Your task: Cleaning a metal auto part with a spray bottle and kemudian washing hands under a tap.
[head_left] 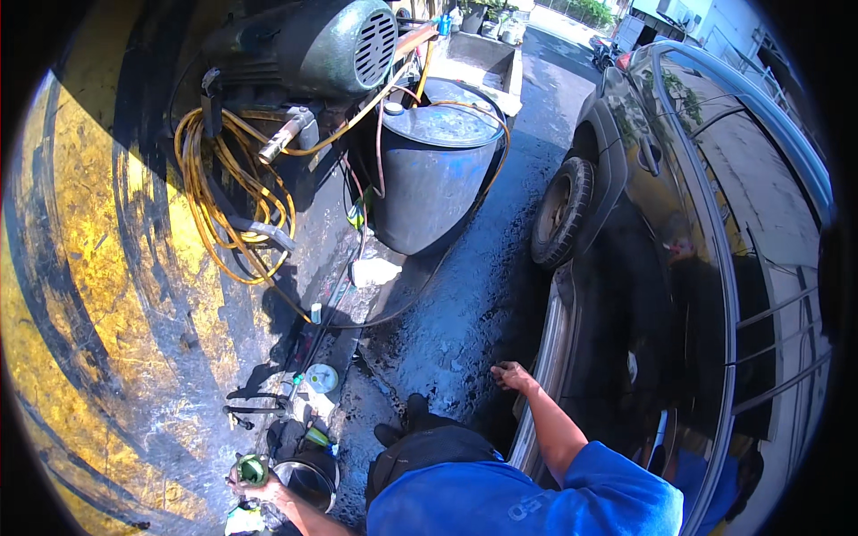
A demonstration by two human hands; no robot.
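At the lower left, my left hand (259,489) is closed around a small green round container (252,470), its kind too small to tell. Right beside that hand stands a dark bucket (304,487) with a pale rim. My right hand (511,376) hangs over the wet ground next to the dark car (643,295). Its fingers are curled in, and I see nothing in them. A white round container (321,378) with something greenish on it sits by the wall, ahead of my left hand.
A big blue-grey drum (429,192) stands ahead, below a dark green motor (313,49). Coiled yellow hose (198,192) hangs on the yellow and black wall (80,268). A thin dark hose crosses the ground. The car's wheel (563,212) is at the right.
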